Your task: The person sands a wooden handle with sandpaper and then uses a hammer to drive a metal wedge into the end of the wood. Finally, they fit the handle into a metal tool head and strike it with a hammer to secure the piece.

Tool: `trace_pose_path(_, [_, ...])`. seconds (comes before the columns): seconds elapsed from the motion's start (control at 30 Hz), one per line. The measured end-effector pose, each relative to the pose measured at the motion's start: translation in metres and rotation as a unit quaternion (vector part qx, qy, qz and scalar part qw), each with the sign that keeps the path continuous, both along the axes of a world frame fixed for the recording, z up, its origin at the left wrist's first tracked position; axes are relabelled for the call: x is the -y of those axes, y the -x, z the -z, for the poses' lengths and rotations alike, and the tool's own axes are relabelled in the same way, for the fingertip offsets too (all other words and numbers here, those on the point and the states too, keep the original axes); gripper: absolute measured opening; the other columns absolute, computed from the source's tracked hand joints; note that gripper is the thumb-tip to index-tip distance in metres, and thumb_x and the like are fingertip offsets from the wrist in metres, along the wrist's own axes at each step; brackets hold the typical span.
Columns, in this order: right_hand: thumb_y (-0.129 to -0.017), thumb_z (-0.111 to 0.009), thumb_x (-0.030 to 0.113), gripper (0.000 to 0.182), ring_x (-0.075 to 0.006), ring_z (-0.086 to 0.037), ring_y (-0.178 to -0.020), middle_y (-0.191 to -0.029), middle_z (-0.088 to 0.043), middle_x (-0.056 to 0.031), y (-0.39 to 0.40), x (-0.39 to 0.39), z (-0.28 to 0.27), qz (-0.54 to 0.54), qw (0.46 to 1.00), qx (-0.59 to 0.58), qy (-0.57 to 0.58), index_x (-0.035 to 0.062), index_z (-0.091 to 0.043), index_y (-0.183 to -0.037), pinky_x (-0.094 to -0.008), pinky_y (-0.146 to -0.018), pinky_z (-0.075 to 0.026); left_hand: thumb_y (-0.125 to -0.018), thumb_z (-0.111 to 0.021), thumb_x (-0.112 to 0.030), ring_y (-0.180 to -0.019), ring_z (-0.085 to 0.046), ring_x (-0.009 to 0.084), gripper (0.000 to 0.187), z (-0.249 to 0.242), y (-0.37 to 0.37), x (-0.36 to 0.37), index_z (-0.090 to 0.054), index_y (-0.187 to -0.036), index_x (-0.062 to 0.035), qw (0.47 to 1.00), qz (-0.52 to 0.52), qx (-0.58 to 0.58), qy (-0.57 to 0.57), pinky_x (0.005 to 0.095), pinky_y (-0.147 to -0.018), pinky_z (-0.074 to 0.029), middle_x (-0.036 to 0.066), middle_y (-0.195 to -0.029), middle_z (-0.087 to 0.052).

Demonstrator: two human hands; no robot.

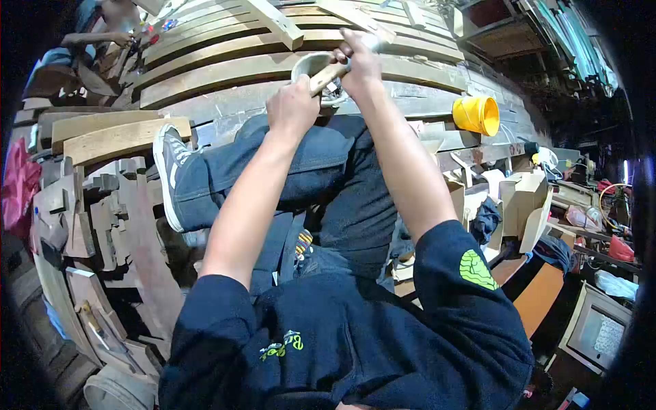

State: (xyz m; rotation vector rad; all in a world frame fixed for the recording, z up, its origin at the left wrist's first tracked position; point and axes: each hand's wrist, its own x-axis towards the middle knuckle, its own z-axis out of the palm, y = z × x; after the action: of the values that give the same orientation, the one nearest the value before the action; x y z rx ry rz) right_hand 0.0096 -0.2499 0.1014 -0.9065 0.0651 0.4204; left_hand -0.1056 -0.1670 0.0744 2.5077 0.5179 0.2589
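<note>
My left hand (292, 109) is closed around the near end of a short, light wooden piece (328, 78), which slants up toward my right. At its far end, my right hand (362, 68) is closed with curled fingers against the wood. A pale, blurred patch shows beside the right fingers; I cannot make out what it is. Just behind the wooden piece stands a round, pale container (311, 63), its contents mostly hidden by my hands. Both hands are held out over my bent legs (273, 167).
Long wooden planks (219, 75) lie ahead. A yellow bucket (476, 115) lies tipped on the right, near open cardboard boxes (526, 198). Wood offcuts (113, 225) are stacked at the left. Another person's hand (121, 39) shows at the upper left.
</note>
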Motion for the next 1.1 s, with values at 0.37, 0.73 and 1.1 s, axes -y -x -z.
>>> trace_pose_path(0.37, [-0.088,-0.063,0.015,0.017,-0.0119,-0.041,-0.052,-0.058,-0.040,0.0025,0.001,0.003,-0.004,0.034,0.994,0.099,0.014,0.0058,-0.055,-0.099,-0.0294,-0.058,-0.041,-0.075,-0.064,-0.022,-0.076,-0.066,0.0324,0.019,0.009,0.004,-0.007,-0.067,-0.088,-0.0078,1.000,0.015,0.012,0.008,0.0428,-0.069,-0.051,0.019,-0.080,-0.067])
trace_pose_path(0.73, [-0.092,-0.058,0.020,0.013,-0.0075,-0.034,-0.050,-0.056,-0.034,0.0065,0.005,0.019,-0.025,-0.154,0.977,0.103,-0.104,0.0084,-0.055,-0.098,-0.0263,-0.056,-0.035,-0.077,-0.072,-0.030,-0.068,-0.057,0.0112,0.032,0.024,0.003,-0.028,-0.068,-0.095,-0.0033,0.889,0.157,-0.034,0.428,0.0269,-0.062,-0.044,0.004,-0.075,-0.064])
trace_pose_path(1.1, [-0.092,-0.060,0.024,0.016,-0.0097,-0.036,-0.050,-0.056,-0.035,0.0051,-0.005,0.015,-0.005,-0.149,0.979,0.066,-0.123,0.0090,-0.055,-0.091,-0.0287,-0.056,-0.039,-0.077,-0.066,-0.027,-0.072,-0.063,0.0227,0.032,0.040,-0.009,-0.031,-0.062,-0.096,-0.0013,0.955,0.133,-0.089,0.248,0.0378,-0.067,-0.049,0.012,-0.077,-0.065])
